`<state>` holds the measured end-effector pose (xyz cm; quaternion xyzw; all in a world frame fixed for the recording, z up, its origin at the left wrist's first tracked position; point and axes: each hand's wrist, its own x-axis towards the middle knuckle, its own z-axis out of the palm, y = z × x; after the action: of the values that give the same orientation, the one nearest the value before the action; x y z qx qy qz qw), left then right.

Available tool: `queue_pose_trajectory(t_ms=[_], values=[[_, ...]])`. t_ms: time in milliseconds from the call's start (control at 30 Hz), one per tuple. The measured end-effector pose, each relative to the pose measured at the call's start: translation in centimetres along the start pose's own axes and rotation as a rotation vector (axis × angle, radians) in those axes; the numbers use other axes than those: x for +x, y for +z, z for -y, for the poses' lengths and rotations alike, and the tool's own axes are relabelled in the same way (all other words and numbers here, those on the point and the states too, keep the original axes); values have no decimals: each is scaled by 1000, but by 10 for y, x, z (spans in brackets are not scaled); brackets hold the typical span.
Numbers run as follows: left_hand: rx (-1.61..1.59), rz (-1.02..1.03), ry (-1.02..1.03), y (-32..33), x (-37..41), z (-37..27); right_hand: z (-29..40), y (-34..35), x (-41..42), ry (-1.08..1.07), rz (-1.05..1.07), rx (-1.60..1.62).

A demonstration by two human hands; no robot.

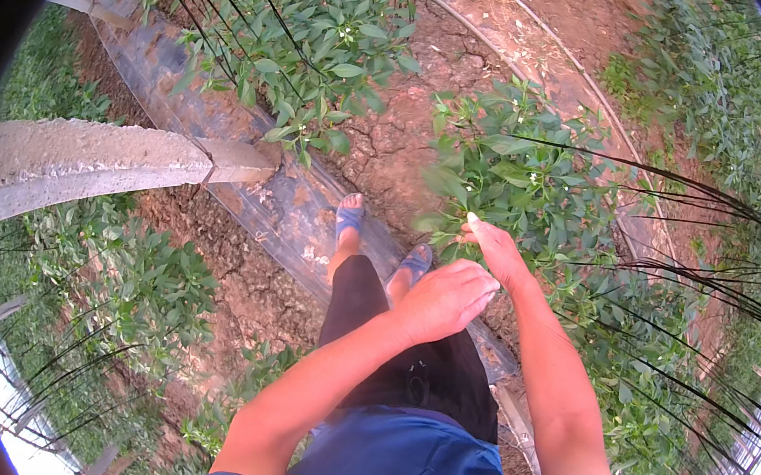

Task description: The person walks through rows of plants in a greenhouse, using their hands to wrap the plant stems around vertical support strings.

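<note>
My right hand (495,247) is at the near edge of a leafy pepper plant (523,162) with small white flowers. Its thumb points up, and its fingers are bent among the leaves. Whether they pinch a stem is hidden. Some leaves beside the fingertips look blurred. Just below and to the left, my left hand (449,298) is curled with its back to the camera, close to my right wrist. What lies inside its fingers cannot be seen.
A thick concrete post (101,160) leans in from the left. Dark plastic film (263,214) covers the strip underfoot. Black strings (676,176) run taut across the plants at right. Another pepper row (318,47) grows ahead. Pale hoses (576,66) cross the bare soil.
</note>
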<state>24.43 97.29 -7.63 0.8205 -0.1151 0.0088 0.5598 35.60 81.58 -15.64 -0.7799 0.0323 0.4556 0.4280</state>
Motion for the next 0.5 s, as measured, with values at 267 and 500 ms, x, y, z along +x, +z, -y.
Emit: queue_pose_trajectory(t_ms=[267, 500], values=[[-34, -113, -85, -19, 14, 14, -18, -4, 0, -205, 121, 1], [-50, -70, -187, -37, 30, 16, -29, -7, -1, -436, 25, -120]])
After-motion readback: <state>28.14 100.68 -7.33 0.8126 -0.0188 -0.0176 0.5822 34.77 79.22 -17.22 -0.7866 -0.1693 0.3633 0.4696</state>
